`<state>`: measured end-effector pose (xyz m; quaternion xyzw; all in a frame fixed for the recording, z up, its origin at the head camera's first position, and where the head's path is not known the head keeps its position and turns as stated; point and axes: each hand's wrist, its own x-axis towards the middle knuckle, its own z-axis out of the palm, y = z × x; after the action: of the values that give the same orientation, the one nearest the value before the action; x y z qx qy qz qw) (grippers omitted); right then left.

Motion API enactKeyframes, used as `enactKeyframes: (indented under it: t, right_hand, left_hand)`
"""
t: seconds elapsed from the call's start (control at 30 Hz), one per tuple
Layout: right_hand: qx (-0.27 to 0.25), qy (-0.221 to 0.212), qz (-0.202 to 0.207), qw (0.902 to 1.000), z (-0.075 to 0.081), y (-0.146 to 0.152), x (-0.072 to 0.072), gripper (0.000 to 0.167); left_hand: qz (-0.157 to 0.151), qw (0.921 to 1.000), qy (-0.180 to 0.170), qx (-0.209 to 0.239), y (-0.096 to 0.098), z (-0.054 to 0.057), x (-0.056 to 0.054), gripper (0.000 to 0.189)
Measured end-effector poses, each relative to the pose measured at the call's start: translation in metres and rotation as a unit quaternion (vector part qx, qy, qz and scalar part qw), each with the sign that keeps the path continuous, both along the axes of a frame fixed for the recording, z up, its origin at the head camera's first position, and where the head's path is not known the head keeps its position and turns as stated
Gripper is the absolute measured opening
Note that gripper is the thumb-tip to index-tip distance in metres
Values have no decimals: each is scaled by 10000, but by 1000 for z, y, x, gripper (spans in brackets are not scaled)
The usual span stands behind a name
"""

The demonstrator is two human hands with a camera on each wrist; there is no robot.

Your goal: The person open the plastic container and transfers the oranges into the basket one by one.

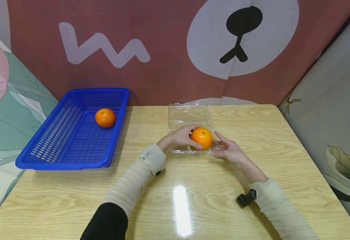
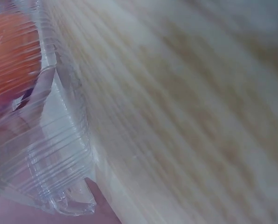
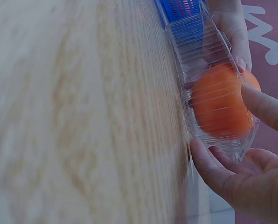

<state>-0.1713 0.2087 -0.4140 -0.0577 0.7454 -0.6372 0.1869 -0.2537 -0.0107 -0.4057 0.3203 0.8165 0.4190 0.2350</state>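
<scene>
A clear plastic clamshell box point(image 1: 189, 115) stands with its lid up on the wooden table. Inside its right part is an orange point(image 1: 202, 138), which shows through the ribbed wall in both wrist views. My left hand point(image 1: 182, 137) grips this orange from the left, thumb on the near side and fingers on the far side. At the box's right end is my right hand point(image 1: 229, 151), its fingers spread and fairly straight. In the right wrist view, one fingertip point(image 3: 251, 95) is up at the rim beside the orange and another lies at the lower corner.
A blue plastic basket point(image 1: 112, 146) with slotted walls stands at the left of the table. Another orange point(image 1: 105, 117) lies in it. Behind the table hangs a brown printed cloth point(image 1: 163, 83). A black wrist camera point(image 1: 246, 198) sits at the right sleeve.
</scene>
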Motion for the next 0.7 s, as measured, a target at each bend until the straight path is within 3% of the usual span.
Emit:
enactKeyframes:
  t: [0.7]
  right_hand:
    - [-19,63,62,10000,-1,3,-1,87]
  left_hand:
    - [186,9990,370,-162,-2,11,1,80]
